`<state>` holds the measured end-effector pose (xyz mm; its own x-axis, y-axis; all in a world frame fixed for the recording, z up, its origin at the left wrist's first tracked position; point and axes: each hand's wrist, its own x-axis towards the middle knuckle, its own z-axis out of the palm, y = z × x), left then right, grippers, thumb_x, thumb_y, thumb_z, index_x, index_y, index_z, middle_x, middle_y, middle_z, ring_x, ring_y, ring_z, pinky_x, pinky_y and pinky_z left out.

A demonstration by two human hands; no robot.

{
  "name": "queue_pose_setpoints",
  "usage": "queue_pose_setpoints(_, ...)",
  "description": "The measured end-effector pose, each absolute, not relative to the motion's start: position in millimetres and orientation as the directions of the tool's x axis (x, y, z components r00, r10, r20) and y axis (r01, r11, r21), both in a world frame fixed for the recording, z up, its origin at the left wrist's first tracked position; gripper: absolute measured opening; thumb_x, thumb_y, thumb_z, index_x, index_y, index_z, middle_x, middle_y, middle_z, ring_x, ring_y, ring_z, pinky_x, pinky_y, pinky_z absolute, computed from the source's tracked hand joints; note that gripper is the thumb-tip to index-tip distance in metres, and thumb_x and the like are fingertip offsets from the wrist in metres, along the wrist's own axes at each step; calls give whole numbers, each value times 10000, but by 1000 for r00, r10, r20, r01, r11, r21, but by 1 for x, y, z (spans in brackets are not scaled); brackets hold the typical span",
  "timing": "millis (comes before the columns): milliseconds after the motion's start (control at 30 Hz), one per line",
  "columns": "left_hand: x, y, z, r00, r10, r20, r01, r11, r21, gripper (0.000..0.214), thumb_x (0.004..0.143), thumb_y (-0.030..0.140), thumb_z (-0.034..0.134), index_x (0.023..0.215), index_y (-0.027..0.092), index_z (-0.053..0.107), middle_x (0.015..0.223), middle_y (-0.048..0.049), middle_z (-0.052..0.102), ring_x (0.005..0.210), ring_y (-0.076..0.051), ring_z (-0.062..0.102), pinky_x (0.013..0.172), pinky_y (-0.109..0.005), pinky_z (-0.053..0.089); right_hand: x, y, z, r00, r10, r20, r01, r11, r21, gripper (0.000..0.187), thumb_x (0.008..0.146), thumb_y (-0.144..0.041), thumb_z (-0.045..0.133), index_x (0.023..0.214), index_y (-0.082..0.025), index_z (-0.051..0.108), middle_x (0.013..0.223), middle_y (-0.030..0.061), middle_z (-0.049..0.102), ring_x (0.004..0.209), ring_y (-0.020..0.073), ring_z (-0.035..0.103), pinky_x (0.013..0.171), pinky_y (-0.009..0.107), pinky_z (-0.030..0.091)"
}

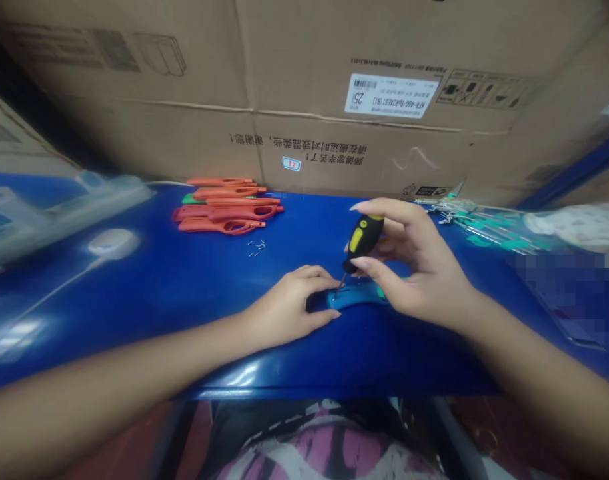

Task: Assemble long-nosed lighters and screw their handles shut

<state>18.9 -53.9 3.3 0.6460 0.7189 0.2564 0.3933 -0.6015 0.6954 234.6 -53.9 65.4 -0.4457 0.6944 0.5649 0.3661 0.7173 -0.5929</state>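
My right hand (419,267) grips a short screwdriver (363,241) with a black and yellow handle. The screwdriver leans, and its thin shaft reaches down to the left end of a blue plastic casing (357,295) lying on the table. Fingers and thumb of my left hand (299,300) hold that same end from both sides. Part of the casing's right end, with a bit of green, is hidden behind my right hand. Several tiny screws (257,248) lie loose on the table beyond my left hand.
Several orange and red plastic casings (229,212) are piled at the back left of the blue table (194,280). A white puck-like object with a cable (113,244) sits at left. Green-and-metal rods (499,230) lie back right. A large cardboard box (294,80) stands behind.
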Motion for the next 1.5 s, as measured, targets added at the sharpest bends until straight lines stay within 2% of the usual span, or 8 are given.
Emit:
queue_pose_setpoints(200,28,-52,5,597,775,207,425,-524,738,382,779,234,780,1146,156,710,1101,-87,684,1023,-231,648,965,-399,518,231,-44,79,-480,601,640,515,783,-348,479,782,-328,801,1170,-245,532,1062,51,669,701,163,675,600,291,599)
queue_pose_setpoints(500,27,-49,4,639,732,238,421,-591,688,437,806,279,752,1229,202,681,976,-43,609,897,-196,615,882,-382,537,237,-46,65,-405,569,716,526,786,-327,481,850,-329,735,1295,-276,562,1103,56,699,697,161,663,608,289,605)
queue_pose_setpoints(667,24,-51,2,677,685,270,399,-649,648,402,869,287,702,1257,188,661,1090,-76,632,1033,-220,604,977,-407,505,245,-52,70,-495,636,592,430,772,-469,492,992,-294,518,1474,-305,419,1263,69,662,797,163,699,652,301,629)
queue_pose_setpoints(867,23,-51,0,679,667,308,407,-691,598,404,873,293,700,1263,201,647,1169,-88,640,1085,-243,605,995,-436,495,246,-51,66,-427,484,763,581,794,-179,404,912,-393,667,1302,-308,604,1041,54,731,814,230,721,694,362,638)
queue_pose_setpoints(1033,22,-50,1,690,659,301,371,-678,634,378,892,285,687,1259,203,655,1129,-79,655,1069,-231,606,984,-427,508,241,-50,62,-401,640,655,484,755,-441,407,1039,-354,403,1436,-293,470,1104,57,711,690,167,690,609,323,624)
queue_pose_setpoints(1267,22,-50,2,694,659,289,376,-674,636,381,885,279,697,1250,174,664,1117,-89,660,1058,-228,608,1006,-438,493,245,-47,63,-431,439,788,584,802,-127,293,967,-319,563,1253,-275,607,923,34,716,725,196,676,612,330,585)
queue_pose_setpoints(1433,22,-49,2,691,657,301,369,-679,635,379,887,287,698,1246,171,662,1106,-85,664,1045,-226,615,982,-425,507,241,-51,61,-448,614,649,407,787,-464,416,1030,-238,372,1436,-283,449,1154,63,674,717,157,671,595,313,592)
queue_pose_setpoints(1500,22,-50,1,690,654,311,368,-686,627,377,887,290,698,1245,177,660,1106,-81,666,1043,-225,617,976,-419,508,240,-51,61,-444,560,700,415,821,-394,369,1001,-269,491,1369,-290,511,1079,49,699,679,162,661,572,315,580)
